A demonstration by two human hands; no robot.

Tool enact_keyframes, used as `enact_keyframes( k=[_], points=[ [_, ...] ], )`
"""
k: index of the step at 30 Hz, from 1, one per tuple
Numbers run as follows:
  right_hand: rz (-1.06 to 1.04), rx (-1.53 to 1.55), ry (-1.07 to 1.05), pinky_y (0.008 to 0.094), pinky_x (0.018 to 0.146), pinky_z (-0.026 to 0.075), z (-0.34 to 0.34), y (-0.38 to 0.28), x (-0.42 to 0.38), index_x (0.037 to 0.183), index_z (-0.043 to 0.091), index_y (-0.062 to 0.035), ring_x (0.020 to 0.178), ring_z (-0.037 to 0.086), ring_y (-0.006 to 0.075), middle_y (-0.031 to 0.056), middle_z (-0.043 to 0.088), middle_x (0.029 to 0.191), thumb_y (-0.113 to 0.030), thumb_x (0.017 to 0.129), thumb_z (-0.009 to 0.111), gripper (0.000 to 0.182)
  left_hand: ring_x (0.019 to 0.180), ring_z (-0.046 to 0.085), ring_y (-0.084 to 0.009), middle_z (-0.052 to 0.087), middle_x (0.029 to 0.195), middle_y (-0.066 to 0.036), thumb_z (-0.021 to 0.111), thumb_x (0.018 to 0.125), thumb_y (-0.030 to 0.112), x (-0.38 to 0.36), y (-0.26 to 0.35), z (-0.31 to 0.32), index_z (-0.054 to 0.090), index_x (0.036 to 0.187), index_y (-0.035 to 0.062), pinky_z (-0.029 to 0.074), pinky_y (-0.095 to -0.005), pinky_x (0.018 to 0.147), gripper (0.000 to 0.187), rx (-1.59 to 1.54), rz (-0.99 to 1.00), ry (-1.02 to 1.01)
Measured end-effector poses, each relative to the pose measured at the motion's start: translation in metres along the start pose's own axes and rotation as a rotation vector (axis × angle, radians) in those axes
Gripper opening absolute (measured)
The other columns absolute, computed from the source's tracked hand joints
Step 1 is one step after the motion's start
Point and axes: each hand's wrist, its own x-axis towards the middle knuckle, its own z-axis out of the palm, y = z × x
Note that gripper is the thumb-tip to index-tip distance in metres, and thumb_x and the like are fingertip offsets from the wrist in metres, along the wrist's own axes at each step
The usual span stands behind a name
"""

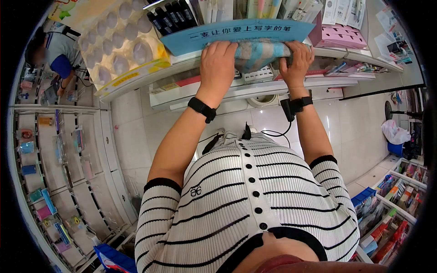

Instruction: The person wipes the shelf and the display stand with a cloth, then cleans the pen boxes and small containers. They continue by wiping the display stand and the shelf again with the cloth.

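In front of the white shelf edge (145,78), at the lower side of a blue sign (246,32), holds a striped cloth (257,52) between left hand (217,63) and right hand (297,63). On the left, fingers close together and bent over the edge, beside the cloth end; cannot tell any firm clamping there. On the right, cloth pinched between thumb and forefinger, other fingers bent and slightly apart.

Main danger, in my judgement: tilting or bending of the sign, from knuckles or bunched cloth pushing upward against it. With a stronger push, possible sliding of the dark pens (170,18) behind. Also possible: catching of loose cloth on the pale box (258,76) below, because of cloth hanging low; knocking of the pink box (339,40), from a wide swing to the right; bumping of the domed tray (119,45), from a swing to the left. With a weak left hold, easy slipping of that cloth end.
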Motion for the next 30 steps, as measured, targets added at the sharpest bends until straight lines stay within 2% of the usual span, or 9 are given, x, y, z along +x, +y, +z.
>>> enact_keyframes(
  k=[30],
  points=[
    [-0.001, 0.005, 0.011, 0.0493, 0.116, 0.016, -0.0005, -0.0019, -0.0007, 0.116, 0.060, -0.0169, 0.123, 0.049, 0.0242, 0.0031, 0.059, 0.118, -0.014, 0.070, 0.063, 0.046, 0.111, 0.055, -0.0309, 0.061, 0.112, -0.010, 0.072, 0.072, 0.001, -0.0021, 0.0005, 0.0018, 0.064, 0.116, 0.0076, 0.042, -0.0437, 0.096, 0.045, 0.005, -0.021, -0.016]
  ],
)
